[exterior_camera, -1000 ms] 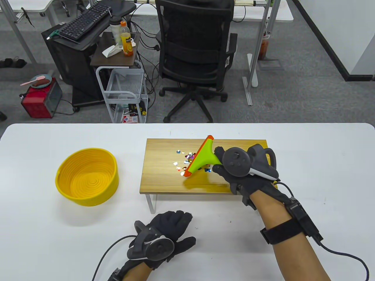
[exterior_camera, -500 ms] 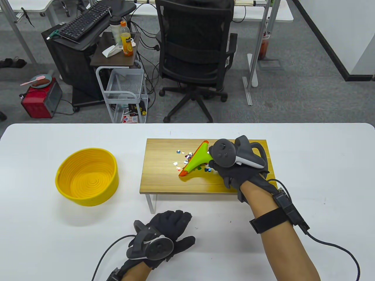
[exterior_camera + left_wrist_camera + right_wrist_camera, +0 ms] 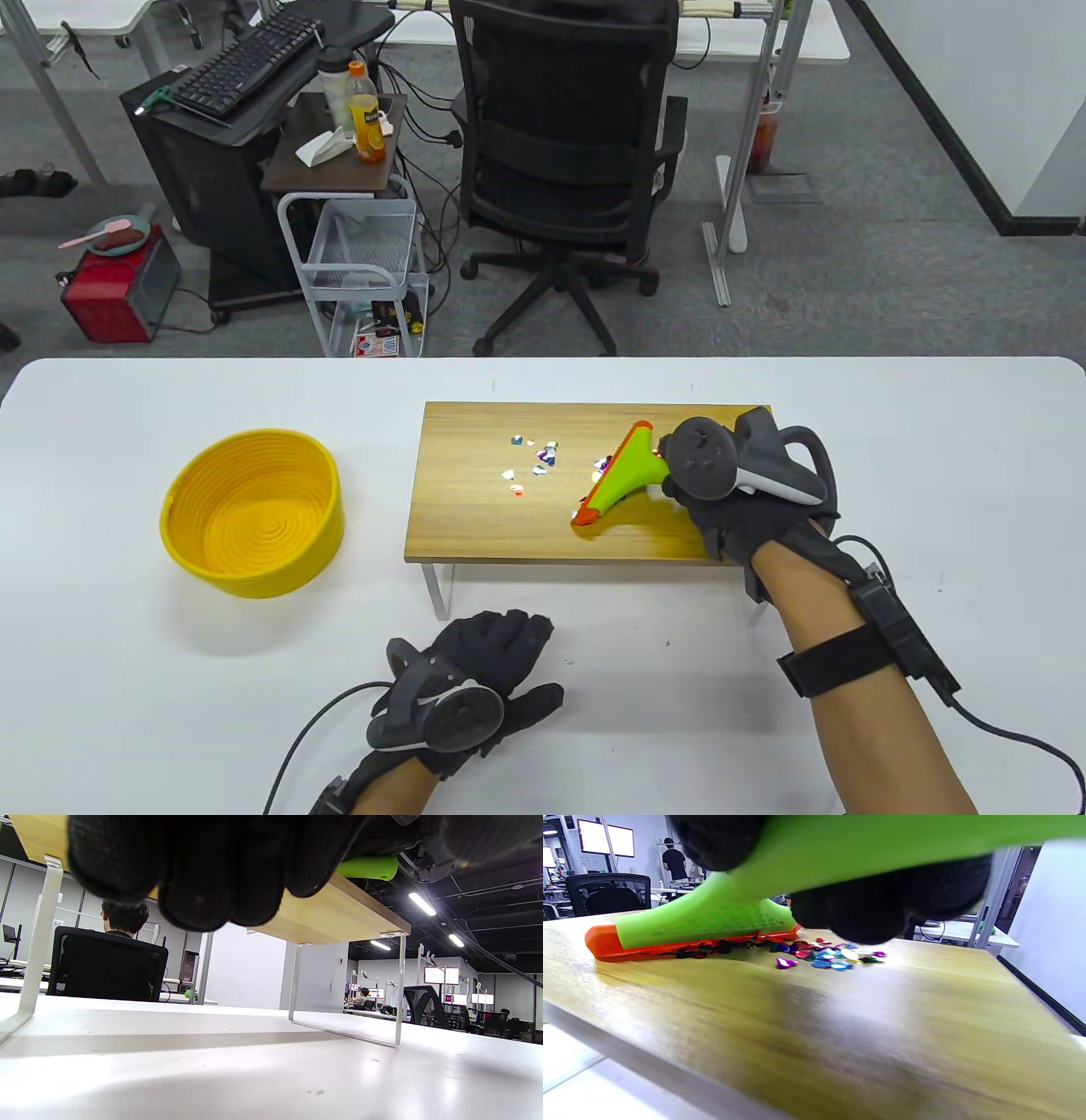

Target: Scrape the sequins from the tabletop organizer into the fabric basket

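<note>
A low wooden tabletop organizer (image 3: 475, 526) stands on the white table. Coloured sequins (image 3: 533, 461) lie scattered on its top; they also show in the right wrist view (image 3: 823, 957). My right hand (image 3: 738, 501) grips the handle of a green scraper with an orange blade (image 3: 618, 475), blade edge on the wood, right of most sequins, some sequins close by the blade (image 3: 683, 938). The yellow fabric basket (image 3: 254, 514) sits empty on the table, left of the organizer. My left hand (image 3: 475, 679) rests flat on the table in front of the organizer, holding nothing.
The organizer stands on thin white metal legs (image 3: 398, 988) with a gap beneath. An office chair (image 3: 564, 161) and a cart (image 3: 365, 272) stand on the floor beyond the table's far edge.
My right hand has drawn the scraper back to the right, away from the main scatter of sequins, dragging a few along. The left hand has not moved.
</note>
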Demonstrator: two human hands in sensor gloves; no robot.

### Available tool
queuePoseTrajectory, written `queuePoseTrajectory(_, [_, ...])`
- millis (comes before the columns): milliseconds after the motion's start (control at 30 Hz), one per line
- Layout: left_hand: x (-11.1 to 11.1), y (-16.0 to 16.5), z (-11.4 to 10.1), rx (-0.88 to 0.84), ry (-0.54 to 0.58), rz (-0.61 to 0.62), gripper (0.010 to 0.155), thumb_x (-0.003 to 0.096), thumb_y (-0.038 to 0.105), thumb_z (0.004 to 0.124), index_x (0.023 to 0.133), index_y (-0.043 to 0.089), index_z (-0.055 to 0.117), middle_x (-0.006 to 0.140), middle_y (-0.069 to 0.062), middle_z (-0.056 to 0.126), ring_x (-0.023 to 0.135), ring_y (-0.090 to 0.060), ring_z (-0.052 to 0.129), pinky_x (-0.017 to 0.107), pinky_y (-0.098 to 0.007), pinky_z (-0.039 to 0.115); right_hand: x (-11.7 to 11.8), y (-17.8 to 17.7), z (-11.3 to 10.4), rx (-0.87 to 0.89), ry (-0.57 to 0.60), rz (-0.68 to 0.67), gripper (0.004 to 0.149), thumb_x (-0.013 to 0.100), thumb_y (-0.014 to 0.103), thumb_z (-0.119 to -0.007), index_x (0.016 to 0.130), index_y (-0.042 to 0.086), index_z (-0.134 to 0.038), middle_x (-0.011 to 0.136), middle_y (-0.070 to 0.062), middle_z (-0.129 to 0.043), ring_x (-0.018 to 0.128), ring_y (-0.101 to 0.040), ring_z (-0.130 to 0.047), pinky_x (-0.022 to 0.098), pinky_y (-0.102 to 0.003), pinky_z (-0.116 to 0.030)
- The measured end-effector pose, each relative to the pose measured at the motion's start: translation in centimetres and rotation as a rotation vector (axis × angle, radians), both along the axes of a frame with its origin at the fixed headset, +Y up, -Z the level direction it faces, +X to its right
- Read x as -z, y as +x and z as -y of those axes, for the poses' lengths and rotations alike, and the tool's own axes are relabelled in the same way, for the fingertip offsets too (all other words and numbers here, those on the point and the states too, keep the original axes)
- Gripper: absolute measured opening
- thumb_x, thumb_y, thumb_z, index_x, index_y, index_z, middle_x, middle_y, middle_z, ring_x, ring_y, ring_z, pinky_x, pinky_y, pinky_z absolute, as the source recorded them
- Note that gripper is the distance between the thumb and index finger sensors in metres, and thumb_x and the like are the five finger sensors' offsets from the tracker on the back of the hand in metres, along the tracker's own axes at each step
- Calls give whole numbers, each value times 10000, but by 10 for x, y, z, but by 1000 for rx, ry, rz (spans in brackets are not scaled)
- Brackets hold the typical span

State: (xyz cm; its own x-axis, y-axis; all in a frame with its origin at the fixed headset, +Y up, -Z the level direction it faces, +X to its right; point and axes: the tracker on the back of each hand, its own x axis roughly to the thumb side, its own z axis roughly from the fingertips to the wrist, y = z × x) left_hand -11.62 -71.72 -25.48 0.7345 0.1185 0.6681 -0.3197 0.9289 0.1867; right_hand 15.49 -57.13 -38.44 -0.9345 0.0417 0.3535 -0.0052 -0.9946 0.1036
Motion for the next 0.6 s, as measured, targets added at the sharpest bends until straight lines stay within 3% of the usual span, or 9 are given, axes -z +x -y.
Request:
queuePoseTrajectory(333, [1,2,1,13,-10,-2,775,392,733,679,920,169,744,883,-155,895,660,-398,947,457,-588,844,-16,34,0,2,15,16,589,553,338,-663,1079,82,-600,919,-179,-852,622,-407,-971,472,-528,-841])
queuePoseTrajectory(600, [1,2,1,14,-10,-5,774,394,733,678,921,170,742,885,-157,894,662,-398,946,459,-589,843,-16,30,-3,33,75,17,591,563,335,-659,1074,49,-580,909,-200,-844,608,-406,-973,455,-524,-845])
